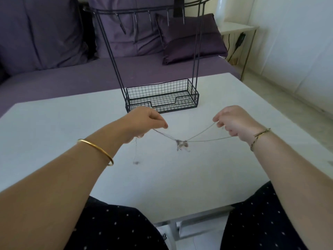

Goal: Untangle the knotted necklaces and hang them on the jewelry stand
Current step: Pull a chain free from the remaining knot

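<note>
hanging between both grips, necklaces (182,143) knotted.

No text, label, brand or number is legible anywhere: not on the black wire jewelry stand (157,89), the tangled silver necklaces (182,143), the white table (54,123) or the purple cushion (191,42) behind it.

At eight o'clock a plain gold bangle (97,150) rings the wrist behind the left hand (144,121); at three o'clock a thin gold-and-dark bracelet (259,137) sits behind the right hand (234,121). At six o'clock, dark trousers (117,230) with small white dots.
</note>
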{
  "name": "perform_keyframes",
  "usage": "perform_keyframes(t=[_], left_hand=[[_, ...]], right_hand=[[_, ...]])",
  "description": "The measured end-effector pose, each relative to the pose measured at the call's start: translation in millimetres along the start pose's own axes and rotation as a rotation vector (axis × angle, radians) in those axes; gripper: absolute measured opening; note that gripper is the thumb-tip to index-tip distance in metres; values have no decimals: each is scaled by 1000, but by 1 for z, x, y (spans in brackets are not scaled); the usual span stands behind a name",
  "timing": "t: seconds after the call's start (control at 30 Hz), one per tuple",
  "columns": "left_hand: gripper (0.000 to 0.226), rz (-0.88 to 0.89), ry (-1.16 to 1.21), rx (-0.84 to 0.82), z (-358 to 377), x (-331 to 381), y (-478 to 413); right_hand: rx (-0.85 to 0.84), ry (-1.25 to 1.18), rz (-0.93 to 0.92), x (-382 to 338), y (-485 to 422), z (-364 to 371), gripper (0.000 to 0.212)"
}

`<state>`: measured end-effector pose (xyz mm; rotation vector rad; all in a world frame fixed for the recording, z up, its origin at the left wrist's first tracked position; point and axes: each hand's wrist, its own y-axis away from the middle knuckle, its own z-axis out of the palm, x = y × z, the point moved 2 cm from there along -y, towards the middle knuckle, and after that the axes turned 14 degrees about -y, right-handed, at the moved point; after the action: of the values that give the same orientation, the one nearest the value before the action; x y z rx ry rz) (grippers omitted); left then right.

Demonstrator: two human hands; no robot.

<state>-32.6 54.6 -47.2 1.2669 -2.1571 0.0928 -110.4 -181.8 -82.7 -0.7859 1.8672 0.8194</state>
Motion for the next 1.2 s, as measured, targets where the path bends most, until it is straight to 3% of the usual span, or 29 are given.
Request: perform_keyframes(t=[0.2,0.27,0.33,0.43,0.5,0.67,0.73,0.9,1.2], left_hand=[[16,-51,263,-42,1,7,-1],[15,-37,336,-57,1,10,-1],[14,-21,376,-65,1,14,0],[12,1,427,-69,0,18,1],[9,-4,477,-58,-2,17,0],[3,9,553,-57,-7,21,0],[8,-1,505,-36,-9,20,-1],[26,-25,9,20,-9,-1,-3],[25,-76,-202,105,-8,-23,-10]], right_hand=[[-196,619,-122,13,-2,38,21],[-219,557,-244,4,13,53,22],[-364,305,-389,-9,32,72,23],[-542,204,-445,-12,47,95,12],[-542,220,-468,-5,42,102,3],[-544,106,-448,-1,41,109,7],[-545,58,-373,-5,41,106,16],[-546,0,-193,-14,37,79,22],[-426,143,-60,-6,21,46,11]])
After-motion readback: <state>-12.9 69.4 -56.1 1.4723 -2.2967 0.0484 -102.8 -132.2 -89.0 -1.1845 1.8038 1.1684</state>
